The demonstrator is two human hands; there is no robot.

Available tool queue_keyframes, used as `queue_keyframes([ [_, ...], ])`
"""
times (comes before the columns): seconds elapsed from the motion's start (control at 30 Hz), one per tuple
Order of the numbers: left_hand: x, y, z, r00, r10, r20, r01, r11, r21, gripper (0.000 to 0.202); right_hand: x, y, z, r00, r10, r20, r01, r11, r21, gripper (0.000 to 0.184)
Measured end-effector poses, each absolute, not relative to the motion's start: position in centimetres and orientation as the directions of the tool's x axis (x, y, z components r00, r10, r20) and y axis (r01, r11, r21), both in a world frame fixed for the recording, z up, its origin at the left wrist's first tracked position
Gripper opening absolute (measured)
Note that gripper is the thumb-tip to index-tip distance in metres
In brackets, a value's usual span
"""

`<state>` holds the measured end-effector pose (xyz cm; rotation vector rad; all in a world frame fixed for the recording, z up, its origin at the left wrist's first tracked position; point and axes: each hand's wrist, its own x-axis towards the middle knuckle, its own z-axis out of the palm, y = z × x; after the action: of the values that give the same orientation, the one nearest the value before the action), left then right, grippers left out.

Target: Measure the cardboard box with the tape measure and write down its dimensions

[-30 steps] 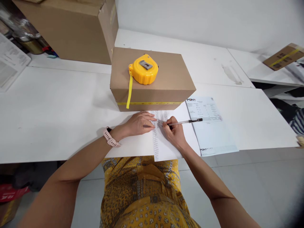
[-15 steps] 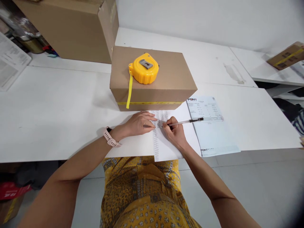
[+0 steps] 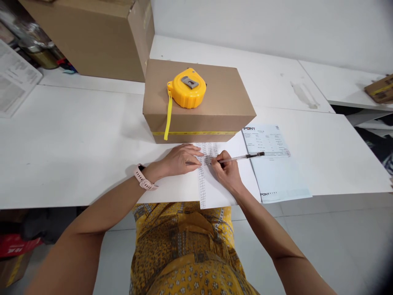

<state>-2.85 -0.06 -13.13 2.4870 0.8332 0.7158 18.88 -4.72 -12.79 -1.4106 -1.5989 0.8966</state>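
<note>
My right hand [image 3: 226, 170] pinches a clear-barrelled pen [image 3: 242, 157], its tip on a white sheet of paper [image 3: 221, 192] covered with columns of small dark handwriting. Resting on the left part of that paper, my left hand [image 3: 184, 159] lies palm down with its fingers stretched out, close to the pen tip. A pink watch [image 3: 145, 178] is on the left wrist. Just beyond both hands stands a closed cardboard box [image 3: 215, 94] with yellow tape around its side. On top of it sits a yellow tape measure [image 3: 188, 88], its strap hanging over the front edge.
Right of the writing paper lies a pale blue printed form [image 3: 278, 172] marked PONY. A larger cardboard box [image 3: 101, 41] stands at the back left, beside a printed sheet [image 3: 16, 80]. Another taped box [image 3: 380, 89] is at the far right. The white table's front edge [image 3: 344, 192] runs before me.
The small box at the far right has shifted further right and lower in view. My hands and the pen stay almost where they were, with only a slight view shift.
</note>
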Motion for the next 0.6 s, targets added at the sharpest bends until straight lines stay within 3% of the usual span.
queue_keyframes([
  [0.6, -2.82, -0.16, -12.97, 0.696, 0.642, 0.322, 0.441, -0.736, 0.514, 0.016, 18.9, -4.74, -12.53, -0.029, 0.994, 0.108, 0.441, 0.11, -0.891, 0.02],
])
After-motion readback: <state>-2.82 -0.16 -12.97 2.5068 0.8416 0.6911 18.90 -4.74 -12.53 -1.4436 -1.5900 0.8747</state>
